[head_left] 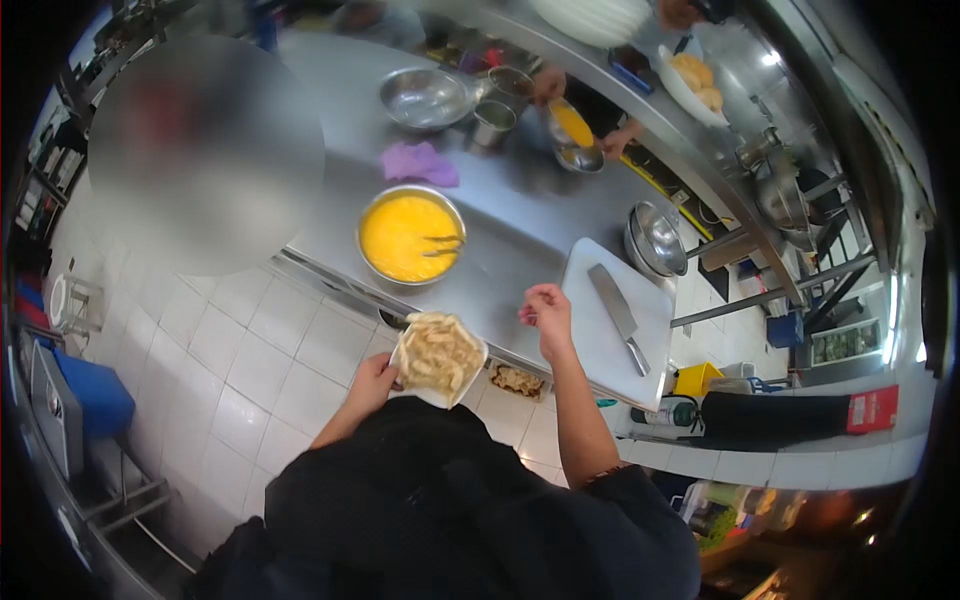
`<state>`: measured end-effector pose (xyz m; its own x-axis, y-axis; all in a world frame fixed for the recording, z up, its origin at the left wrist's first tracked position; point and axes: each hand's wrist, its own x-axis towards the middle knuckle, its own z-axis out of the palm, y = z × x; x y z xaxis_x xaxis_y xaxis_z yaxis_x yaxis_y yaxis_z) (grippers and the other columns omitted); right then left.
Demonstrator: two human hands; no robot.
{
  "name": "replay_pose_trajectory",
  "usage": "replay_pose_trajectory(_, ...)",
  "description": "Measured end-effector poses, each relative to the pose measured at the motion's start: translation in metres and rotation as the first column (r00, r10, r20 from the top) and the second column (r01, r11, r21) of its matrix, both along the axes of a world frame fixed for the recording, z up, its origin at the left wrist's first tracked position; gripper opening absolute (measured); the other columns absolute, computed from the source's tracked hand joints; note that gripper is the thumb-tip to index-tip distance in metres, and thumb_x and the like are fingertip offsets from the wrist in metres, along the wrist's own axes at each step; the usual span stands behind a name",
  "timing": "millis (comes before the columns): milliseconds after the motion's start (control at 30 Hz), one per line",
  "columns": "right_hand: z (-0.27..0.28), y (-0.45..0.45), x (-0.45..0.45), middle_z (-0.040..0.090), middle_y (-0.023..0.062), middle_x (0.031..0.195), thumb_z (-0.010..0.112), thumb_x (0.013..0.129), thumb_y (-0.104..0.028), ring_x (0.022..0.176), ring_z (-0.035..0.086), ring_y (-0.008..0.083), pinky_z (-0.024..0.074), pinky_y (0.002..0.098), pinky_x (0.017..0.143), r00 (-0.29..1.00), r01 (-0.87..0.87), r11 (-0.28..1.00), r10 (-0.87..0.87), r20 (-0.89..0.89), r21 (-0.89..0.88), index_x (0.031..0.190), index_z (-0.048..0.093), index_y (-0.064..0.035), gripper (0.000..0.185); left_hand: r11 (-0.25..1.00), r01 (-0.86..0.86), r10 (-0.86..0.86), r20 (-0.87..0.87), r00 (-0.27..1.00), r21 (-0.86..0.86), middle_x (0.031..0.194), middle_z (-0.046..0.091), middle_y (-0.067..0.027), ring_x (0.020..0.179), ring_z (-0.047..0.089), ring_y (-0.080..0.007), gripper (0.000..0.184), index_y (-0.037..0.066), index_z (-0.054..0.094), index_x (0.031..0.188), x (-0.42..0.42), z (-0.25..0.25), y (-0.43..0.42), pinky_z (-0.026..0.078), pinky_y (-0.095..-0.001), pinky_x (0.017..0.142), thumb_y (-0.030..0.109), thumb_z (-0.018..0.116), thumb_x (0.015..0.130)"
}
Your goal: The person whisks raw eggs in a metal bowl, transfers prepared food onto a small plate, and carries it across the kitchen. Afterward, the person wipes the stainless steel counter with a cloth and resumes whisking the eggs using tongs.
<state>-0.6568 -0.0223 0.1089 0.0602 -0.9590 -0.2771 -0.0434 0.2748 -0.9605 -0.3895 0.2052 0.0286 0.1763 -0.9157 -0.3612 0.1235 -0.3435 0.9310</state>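
Note:
My left hand (373, 381) grips the left side of a white bowl (437, 395), held tilted in front of my body. Pale, wet-looking food strips (440, 355) fill it; their kind I cannot tell. My right hand (546, 312) is raised by the counter's front edge, left of a white cutting board (600, 340). Its fingers are loosely bent and somewhat apart, with nothing visible in them. On the board lies a cleaver (615, 305), handle towards me. A metal bowl of yellow liquid (408, 238) stands on the steel counter, with a utensil (443, 246) dipped in it.
Across the counter (510, 235), another person's hands (620, 138) tilt a bowl of yellow liquid (572, 124) over a metal bowl. A purple cloth (420, 164), a large strainer-like metal bowl (425, 98) and stacked metal bowls (655, 240) rest there. Below is a container of brownish food (517, 380).

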Motion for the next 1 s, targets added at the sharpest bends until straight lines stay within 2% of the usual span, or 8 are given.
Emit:
replay_pose_trajectory(100,0.017,0.005,0.029,0.060,0.0036,0.081,0.063,0.091,-0.007,0.063,0.059,0.0133,0.0485,0.0261,0.053,0.998,-0.037,0.997,0.040,-0.044,0.062,0.104,0.060,-0.0046,0.014,0.995,-0.096,0.096,-0.059,0.994,0.009,0.084,0.068,-0.0117,0.071,0.068,-0.0185,0.024,-0.008,0.063,0.102,0.046,0.008,0.054,0.057,-0.0299,0.063,0.008,0.049,0.092)
replay_pose_trajectory(167,0.033,-0.005,0.042,0.060,0.0036,0.078,0.063,0.090,-0.006,0.064,0.059,0.0119,0.0464,0.0235,0.054,0.983,0.175,0.957,-0.182,-0.010,-0.232,0.110,0.061,-0.0056,0.020,0.966,-0.252,0.254,-0.043,0.966,0.052,0.088,0.069,-0.0113,0.072,0.068,-0.0179,0.026,-0.008,0.063,0.105,0.082,0.007,0.094,0.057,-0.0299,0.064,0.008,0.047,0.093)
replay_pose_trajectory(233,0.055,-0.016,0.057,0.058,0.0026,0.077,0.061,0.091,-0.002,0.062,0.055,0.0096,0.0442,0.0218,0.051,0.969,0.207,0.878,-0.246,-0.036,-0.433,0.118,0.060,-0.0043,0.027,0.939,-0.343,0.344,-0.032,0.938,0.040,0.088,0.069,-0.0115,0.072,0.067,-0.0176,0.026,-0.008,0.063,0.105,0.119,0.006,0.129,0.057,-0.0297,0.064,0.008,0.046,0.094)
replay_pose_trajectory(433,0.100,0.016,0.151,0.057,-0.0014,0.079,0.062,0.092,-0.004,0.062,0.052,0.0059,0.0446,0.0209,0.055,0.978,0.125,0.723,-0.204,-0.037,-0.680,0.119,0.062,-0.0051,0.027,0.823,-0.567,0.556,0.154,0.817,0.036,0.086,0.069,-0.0126,0.072,0.067,-0.0177,0.027,-0.008,0.064,0.103,0.230,-0.006,0.207,0.057,-0.0306,0.065,0.010,0.046,0.094)
replay_pose_trajectory(533,0.097,0.016,0.191,0.058,-0.0006,0.084,0.064,0.092,-0.005,0.065,0.052,0.0057,0.0446,0.0203,0.058,0.977,0.087,0.667,-0.204,-0.068,-0.740,0.121,0.062,-0.0058,0.029,0.769,-0.638,0.615,0.229,0.755,0.039,0.087,0.069,-0.0120,0.075,0.068,-0.0177,0.026,-0.008,0.064,0.102,0.281,0.005,0.223,0.058,-0.0316,0.068,0.011,0.047,0.094)
replay_pose_trajectory(600,0.099,0.012,0.221,0.058,-0.0006,0.084,0.064,0.091,-0.003,0.066,0.052,0.0066,0.0429,0.0211,0.056,0.977,0.104,0.665,-0.206,-0.048,-0.739,0.119,0.062,-0.0042,0.028,0.674,-0.739,0.736,0.077,0.673,0.020,0.090,0.069,-0.0117,0.076,0.068,-0.0175,0.026,-0.008,0.065,0.102,0.311,0.004,0.219,0.058,-0.0316,0.069,0.011,0.047,0.094)
replay_pose_trajectory(867,0.084,0.008,0.445,0.062,0.0031,0.094,0.063,0.094,-0.005,0.074,0.057,0.0084,0.0491,0.0224,0.064,0.984,-0.023,0.560,-0.133,-0.118,-0.828,0.117,0.062,-0.0029,0.022,0.513,-0.851,0.848,0.086,0.523,0.116,0.098,0.069,-0.0112,0.083,0.068,-0.0168,0.027,-0.006,0.063,0.111,0.450,-0.022,0.240,0.057,-0.0295,0.074,0.011,0.047,0.096)
replay_pose_trajectory(1000,0.030,0.028,0.647,0.060,0.0025,0.096,0.064,0.094,-0.005,0.076,0.055,0.0073,0.0483,0.0223,0.064,0.974,-0.206,0.701,0.215,-0.074,-0.683,0.119,0.061,-0.0037,0.025,0.341,-0.929,0.933,0.065,0.353,0.145,0.097,0.069,-0.0120,0.083,0.068,-0.0176,0.028,-0.006,0.062,0.111,0.501,-0.021,0.263,0.058,-0.0311,0.074,0.010,0.046,0.095)
